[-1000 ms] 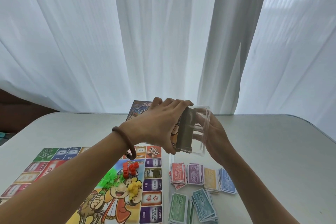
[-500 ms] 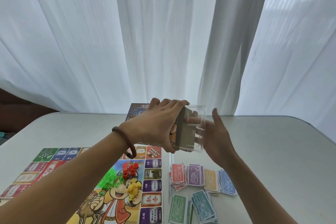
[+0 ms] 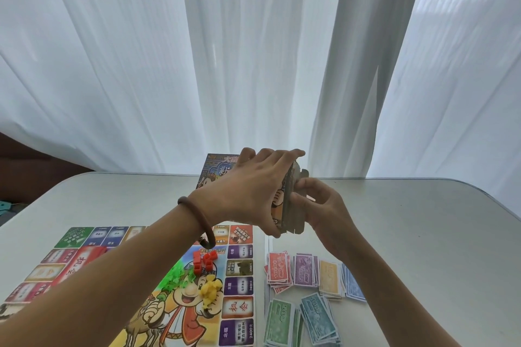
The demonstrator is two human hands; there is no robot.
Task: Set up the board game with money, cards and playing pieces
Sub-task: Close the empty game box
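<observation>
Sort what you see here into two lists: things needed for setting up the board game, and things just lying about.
Needed: card pack, gripped by left hand and right hand; game board; banknote piles; red pieces; green pieces; yellow pieces.
Just there: printed box behind the hands; bracelet; white curtains; table.

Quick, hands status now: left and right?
Left hand: grips the cartoon-printed grey-edged cardboard card stack.
Right hand: pinches the same stack.
</observation>
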